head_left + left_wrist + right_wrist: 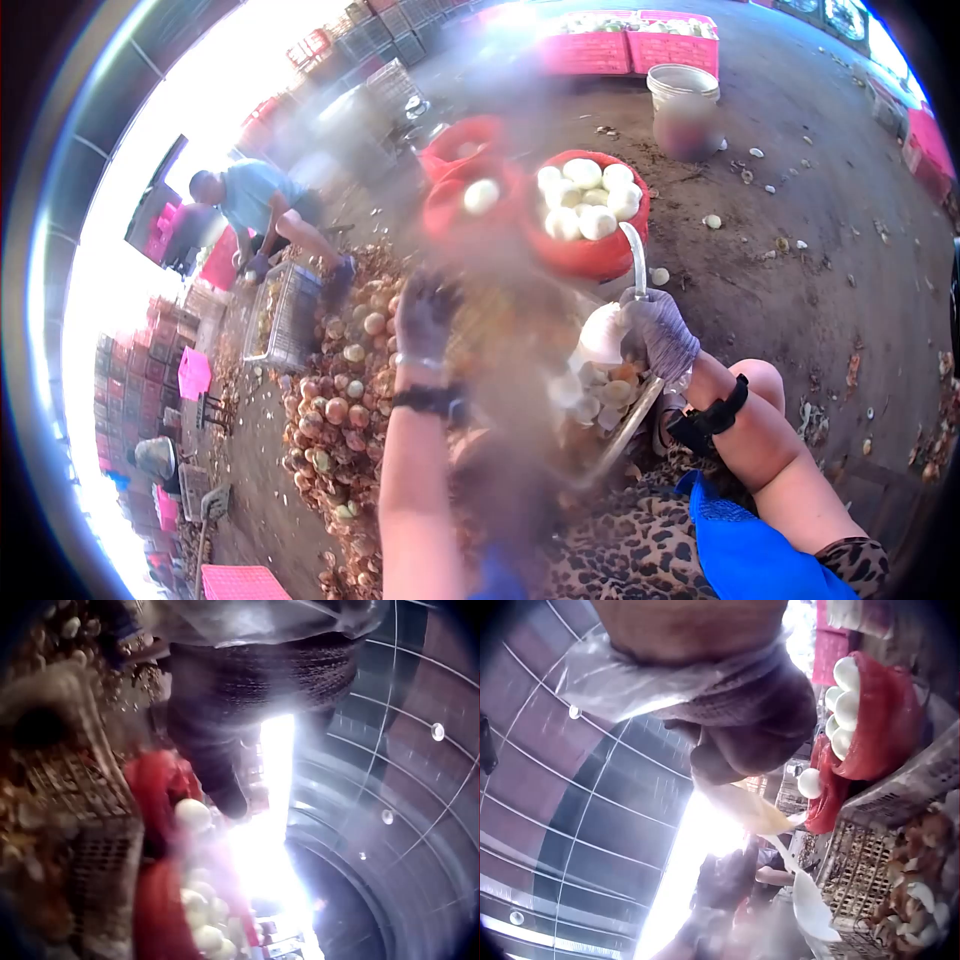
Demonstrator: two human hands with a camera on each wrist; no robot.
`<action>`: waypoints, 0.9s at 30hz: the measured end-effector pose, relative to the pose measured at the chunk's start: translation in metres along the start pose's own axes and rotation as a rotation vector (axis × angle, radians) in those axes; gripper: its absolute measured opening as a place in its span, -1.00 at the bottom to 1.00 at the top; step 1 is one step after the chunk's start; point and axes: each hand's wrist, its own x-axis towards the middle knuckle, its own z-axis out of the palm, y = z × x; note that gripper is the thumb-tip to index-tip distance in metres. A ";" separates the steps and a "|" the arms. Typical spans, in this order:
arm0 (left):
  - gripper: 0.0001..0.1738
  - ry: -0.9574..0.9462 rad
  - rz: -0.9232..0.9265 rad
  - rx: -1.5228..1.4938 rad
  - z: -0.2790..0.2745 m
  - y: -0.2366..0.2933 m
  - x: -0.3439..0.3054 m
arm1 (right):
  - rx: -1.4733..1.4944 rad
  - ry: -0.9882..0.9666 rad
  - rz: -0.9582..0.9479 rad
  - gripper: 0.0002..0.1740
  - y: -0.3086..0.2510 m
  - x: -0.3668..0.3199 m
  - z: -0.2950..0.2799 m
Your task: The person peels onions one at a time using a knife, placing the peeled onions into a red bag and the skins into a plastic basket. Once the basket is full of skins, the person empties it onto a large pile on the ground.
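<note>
My gloved right hand (660,325) grips a knife with a curved blade (637,255), which points up and forward from the fist. Just below the fingers is a white peeled onion (601,335), above peels in a crate (625,425). At the right fingers in the right wrist view is a blurred pale piece (750,808), and a curved white piece (811,904) hangs below it. My gloved left hand (425,315) reaches forward beside the heap of unpeeled onions (345,410), fingers extended. Nothing shows in it.
A red container (585,262) of peeled onions stands ahead, with other red containers (465,205) to its left. Farther off are a white bucket (683,82) and pink crates (588,55). At left, another person (262,195) bends over a crate (285,315). Smears blur the head view's middle.
</note>
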 end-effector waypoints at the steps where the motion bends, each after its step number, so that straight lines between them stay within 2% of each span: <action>1: -0.58 -0.027 -0.018 0.034 -0.015 0.008 -0.028 | -0.018 -0.001 -0.020 -0.88 0.007 0.001 0.003; 3: -0.63 0.001 -0.090 0.012 -0.074 0.027 -0.085 | -0.096 -0.012 -0.054 -0.88 0.023 0.006 0.008; 5: -0.66 0.325 -0.025 0.190 -0.136 0.041 -0.168 | -0.216 -0.037 -0.069 -0.88 0.044 0.010 0.009; 6: -0.67 0.540 -0.050 0.214 -0.172 0.047 -0.208 | -0.272 -0.025 -0.013 -0.89 0.039 -0.002 0.021; 7: -0.69 0.784 -0.067 0.230 -0.206 0.049 -0.259 | -0.243 -0.069 -0.021 -0.89 0.060 0.008 0.013; 8: -0.71 0.889 -0.002 0.144 -0.228 0.048 -0.321 | -0.314 -0.071 0.043 -0.87 0.066 0.005 0.019; 9: -0.79 1.002 0.033 0.010 -0.232 0.049 -0.375 | -0.416 -0.077 -0.033 -0.84 0.087 0.017 0.008; 11: -0.80 0.961 0.110 -0.145 -0.309 0.026 -0.509 | -0.590 -0.020 0.046 -0.83 0.098 0.017 0.017; 13: -0.80 1.524 0.077 -0.093 -0.313 0.007 -0.578 | -0.581 -0.041 0.005 -0.83 0.129 0.035 0.004; 14: -0.79 1.723 0.085 -0.122 -0.297 0.002 -0.590 | -0.827 -0.034 0.028 -0.80 0.143 0.055 -0.012; 15: -0.81 1.804 0.052 -0.120 -0.296 -0.006 -0.604 | -1.073 -0.021 0.035 -0.75 0.153 0.052 0.005; 16: -0.82 1.662 0.045 -0.228 -0.325 -0.023 -0.632 | -1.293 -0.076 0.081 -0.69 0.154 0.046 0.015; 17: -0.83 1.511 0.043 -0.334 -0.356 -0.043 -0.660 | -1.330 -0.068 0.101 -0.66 0.159 0.037 0.031; 18: -0.84 1.400 0.005 -0.276 -0.356 -0.051 -0.660 | -1.368 -0.057 0.123 -0.64 0.161 0.028 0.043; 19: -0.85 1.445 -0.003 -0.083 -0.364 -0.063 -0.648 | -1.405 -0.043 0.149 -0.61 0.164 0.025 0.054; 20: -0.90 1.565 -0.033 0.018 -0.340 -0.052 -0.613 | -1.405 -0.042 0.217 -0.62 0.166 0.029 0.060; 21: -0.70 1.565 -0.077 0.287 -0.347 -0.057 -0.592 | -1.401 -0.087 0.219 -0.62 0.169 0.032 0.065; 22: -0.55 1.587 -0.116 0.561 -0.329 -0.042 -0.556 | -1.391 -0.128 0.222 -0.62 0.171 0.035 0.068; 24: -0.51 1.347 -0.357 1.188 -0.348 -0.044 -0.518 | -1.394 -0.200 0.208 -0.66 0.173 0.039 0.076; 26: -0.50 1.255 -0.559 1.435 -0.370 -0.046 -0.501 | -1.410 -0.181 0.221 -0.65 0.174 0.033 0.086; 27: -0.50 1.335 -0.653 1.385 -0.386 -0.054 -0.495 | -1.416 -0.171 0.224 -0.65 0.174 0.031 0.090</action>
